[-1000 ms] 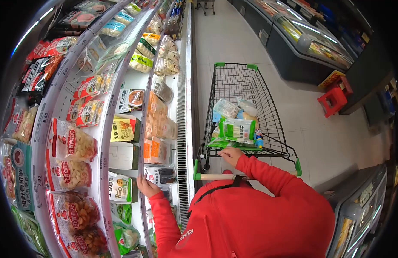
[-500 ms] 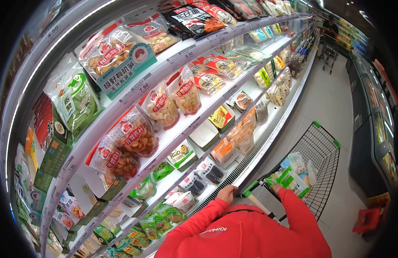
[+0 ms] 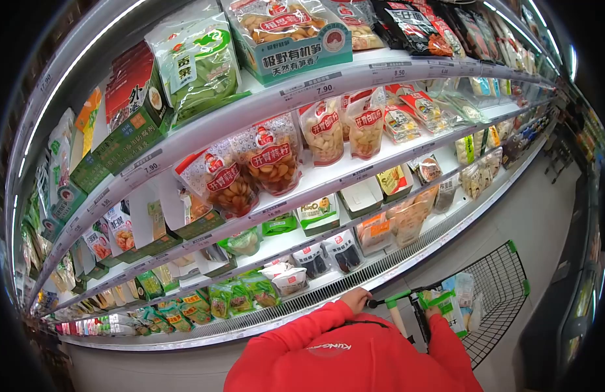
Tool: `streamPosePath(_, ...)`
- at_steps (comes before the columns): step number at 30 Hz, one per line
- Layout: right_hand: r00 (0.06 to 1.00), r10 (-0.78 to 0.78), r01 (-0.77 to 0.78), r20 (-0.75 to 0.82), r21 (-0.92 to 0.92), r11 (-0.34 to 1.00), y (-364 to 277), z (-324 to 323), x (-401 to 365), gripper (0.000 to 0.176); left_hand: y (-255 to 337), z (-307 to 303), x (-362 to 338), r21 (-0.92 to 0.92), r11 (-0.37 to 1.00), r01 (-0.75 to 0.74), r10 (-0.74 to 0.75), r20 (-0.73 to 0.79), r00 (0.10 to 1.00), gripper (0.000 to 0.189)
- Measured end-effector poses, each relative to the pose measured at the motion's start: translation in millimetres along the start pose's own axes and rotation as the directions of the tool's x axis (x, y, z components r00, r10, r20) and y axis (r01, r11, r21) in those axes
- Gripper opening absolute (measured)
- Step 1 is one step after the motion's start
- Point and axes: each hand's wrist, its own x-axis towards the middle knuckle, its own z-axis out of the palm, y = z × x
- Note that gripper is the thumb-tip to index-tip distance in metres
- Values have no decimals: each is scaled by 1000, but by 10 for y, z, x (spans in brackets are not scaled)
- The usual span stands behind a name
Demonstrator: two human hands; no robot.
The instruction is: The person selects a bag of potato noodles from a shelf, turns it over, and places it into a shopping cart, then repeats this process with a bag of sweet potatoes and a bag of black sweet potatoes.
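Beside the black end of the shopping cart handle [image 3: 397,319], my left hand [image 3: 356,299] is closed with its fingers curled; what lies inside the fingers is hidden. My right hand [image 3: 435,314] reaches past the handle to the near end of the basket. Its fingers look closed against the edge of a green-and-white packet [image 3: 450,311], and the sleeve hides part of the grip. The shopping cart [image 3: 502,302] is a black wire basket with green corners. Clear plastic packages [image 3: 464,286] lie in it beside the packet.
A curved refrigerated shelf [image 3: 354,78] fills the left and middle. It holds bags of garlic cloves [image 3: 273,155], a bag of green vegetables [image 3: 199,68] and boxed goods. A silver ledge with a vent [image 3: 296,307] runs along its foot. Black display cases [image 3: 564,313] border the right side.
My view has swung left along the shelf, so the shelf goods appear farther right. Both hands and the cart stay close together. My right hand appears lower in the picture.
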Motion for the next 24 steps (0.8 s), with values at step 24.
streamPosePath(24, 643, -267, 625, -717, 290, 725, -2403, -2753, -2274, 18, 574, -310, 614, -693, -132, 709, 218, 678, 702, 70)
